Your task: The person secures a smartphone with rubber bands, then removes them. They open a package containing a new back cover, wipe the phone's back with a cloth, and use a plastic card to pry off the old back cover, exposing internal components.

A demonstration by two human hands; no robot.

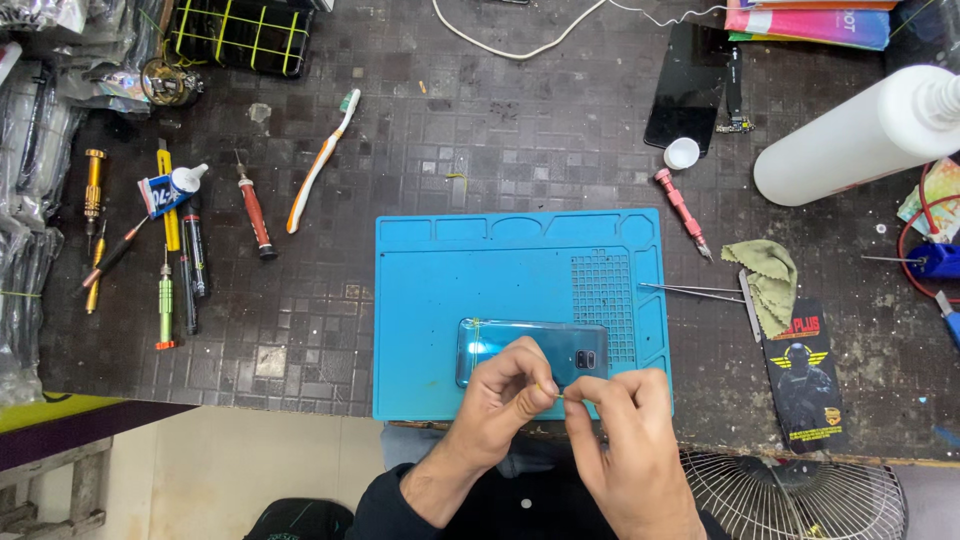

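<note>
On the dark tiled worktop [480, 150], our blue mat [480, 290] sits at the near edge, carrying a teal phone [500, 345]. Our left hand [505, 400] and right hand [620, 430] meet, pinching a tiny part [556, 391] between fingertips above it.

A dark phone screen panel [689, 85] lies flat at the upper right of the bench, a glossy black rectangle, just left of a small circuit part.

A stack of flat packages [812, 20] sits at the top right edge, in pink, green and orange bands.

A small tube [172, 188] with a blue, red and white label and a white cap lies among the screwdrivers at left.

A black card package [806, 375] with a yellow and red emblem and a helmeted figure lies at lower right, beside the blue mat.

Clear plastic bags [25, 180] line the far left edge.
</note>
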